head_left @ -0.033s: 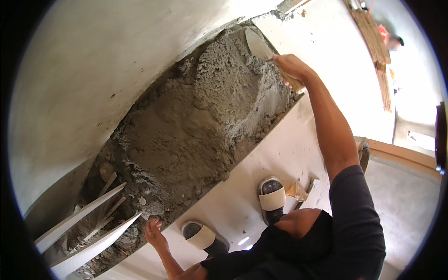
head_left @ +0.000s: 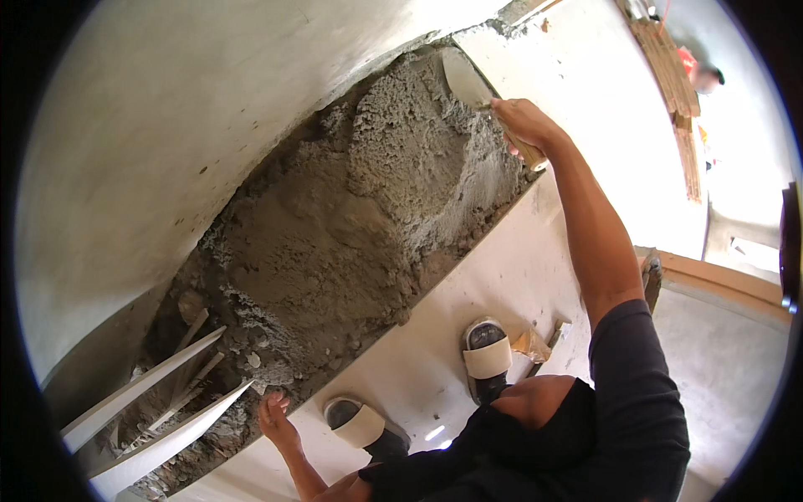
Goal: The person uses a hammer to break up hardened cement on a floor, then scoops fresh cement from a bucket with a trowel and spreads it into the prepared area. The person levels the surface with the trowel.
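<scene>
My right hand [head_left: 525, 124] is closed around the wooden handle of a trowel [head_left: 465, 79]. Its pale, broad blade rests at the far end of a bed of wet grey mortar [head_left: 410, 142], beside the white slab edge. The mortar is lumpy at the far end and smoother and darker through the middle. My left hand [head_left: 274, 414] hovers at the near left margin of the bed, fingers loosely curled and slightly apart, with nothing visible in them. Close to it are the pointed end of a pale strip [head_left: 180, 439] and rubble.
A curved pale wall [head_left: 167, 125] bounds the bed on the left. My sandalled feet [head_left: 487, 351] stand on a light slab [head_left: 452, 301], near a crumpled brownish wrapper [head_left: 530, 345]. Stacked wooden boards [head_left: 665, 67] and another person [head_left: 707, 78] are at the far right.
</scene>
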{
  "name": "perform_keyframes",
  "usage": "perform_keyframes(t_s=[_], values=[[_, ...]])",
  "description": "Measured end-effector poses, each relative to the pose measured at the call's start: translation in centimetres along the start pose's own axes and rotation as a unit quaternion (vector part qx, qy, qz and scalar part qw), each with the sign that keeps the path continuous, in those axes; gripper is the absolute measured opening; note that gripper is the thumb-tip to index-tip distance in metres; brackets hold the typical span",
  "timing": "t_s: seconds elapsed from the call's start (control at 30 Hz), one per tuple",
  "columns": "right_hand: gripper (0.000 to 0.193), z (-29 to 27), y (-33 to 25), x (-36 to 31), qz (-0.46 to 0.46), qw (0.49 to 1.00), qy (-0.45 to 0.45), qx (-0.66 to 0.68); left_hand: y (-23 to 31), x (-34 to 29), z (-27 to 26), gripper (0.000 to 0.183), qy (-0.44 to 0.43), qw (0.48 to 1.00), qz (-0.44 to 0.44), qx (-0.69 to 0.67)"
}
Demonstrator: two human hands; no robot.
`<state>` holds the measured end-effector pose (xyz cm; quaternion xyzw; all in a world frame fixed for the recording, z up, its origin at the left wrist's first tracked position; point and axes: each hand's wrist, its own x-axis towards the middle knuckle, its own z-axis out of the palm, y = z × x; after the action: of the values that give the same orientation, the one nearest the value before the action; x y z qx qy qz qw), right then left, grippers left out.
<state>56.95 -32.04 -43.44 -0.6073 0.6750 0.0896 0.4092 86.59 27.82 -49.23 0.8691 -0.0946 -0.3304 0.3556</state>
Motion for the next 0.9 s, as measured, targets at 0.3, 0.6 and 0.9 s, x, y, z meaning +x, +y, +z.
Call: perform_keyframes(t_s=[0.3, 0.6, 0.9], values=[[0.05, 0.3, 1.8, 1.9, 0.015, 0.999, 0.021, -0.026, -0.4, -0.1, 0.2, 0.04, -0.015, 1.0, 0.008, -0.002], [0.047, -0.8, 1.3, 1.7, 0.003, 0.997, -0.008, 0.08, 0.7, 0.7, 0.7, 0.039, -0.043, 0.999, -0.02, 0.015], [0.044, 0.8, -2.0, 1.8, 0.016, 0.998, -0.056, -0.012, 0.7, 0.5, 0.7, 0.042, -0.049, 0.999, -0.009, 0.014]])
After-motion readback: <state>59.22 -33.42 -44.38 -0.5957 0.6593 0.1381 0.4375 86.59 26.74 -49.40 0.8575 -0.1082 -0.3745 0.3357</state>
